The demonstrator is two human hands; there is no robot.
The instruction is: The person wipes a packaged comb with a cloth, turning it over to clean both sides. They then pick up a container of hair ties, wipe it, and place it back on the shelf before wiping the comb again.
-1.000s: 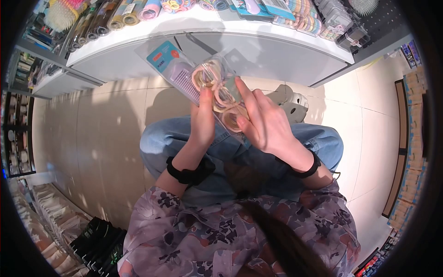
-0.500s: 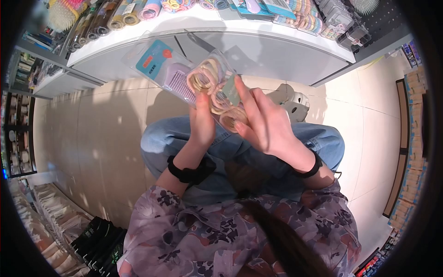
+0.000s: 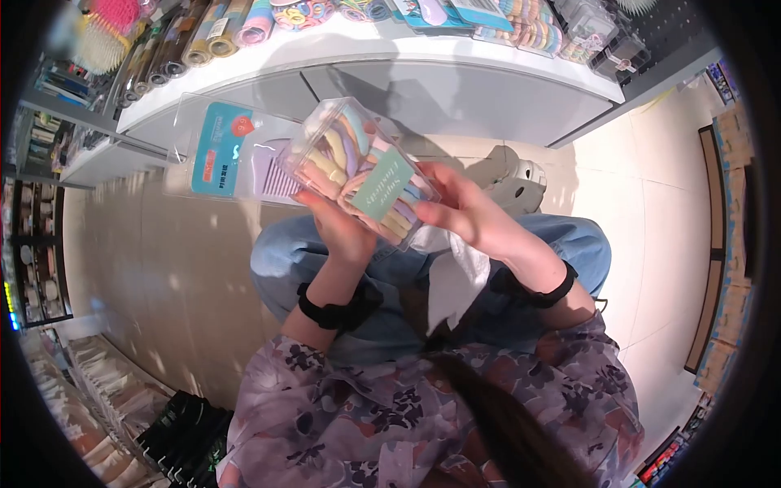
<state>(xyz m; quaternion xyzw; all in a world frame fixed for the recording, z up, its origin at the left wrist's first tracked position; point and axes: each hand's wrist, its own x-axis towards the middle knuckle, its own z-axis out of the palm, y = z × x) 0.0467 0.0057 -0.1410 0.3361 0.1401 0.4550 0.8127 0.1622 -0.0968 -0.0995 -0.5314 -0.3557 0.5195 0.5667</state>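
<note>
A clear plastic box of pastel hair ties (image 3: 329, 163) with a green label is tilted between my two hands. My left hand (image 3: 342, 229) is closed at its near left edge, thumb on top, other fingers hidden beneath. Behind the box, reaching left, is a packaged lilac comb (image 3: 272, 171) on a blue card; my left hand seems to pinch it too. My right hand (image 3: 464, 211) is closed on the box's right end, thumb near the label. Below my right hand hangs a white piece of cloth or paper (image 3: 457, 281); what holds it is hidden.
A white shelf (image 3: 455, 47) ahead carries rolled tubes (image 3: 221, 41), packs of hair ties (image 3: 529, 24) and blue-carded packs. Spiky brushes (image 3: 102, 41) hang at upper left. My knees and shoe (image 3: 521, 183) are below; racks of goods line both sides.
The box has turned so its green label faces up. The packaged comb has swung left and lower. The white cloth or paper has come into view under my right hand.
</note>
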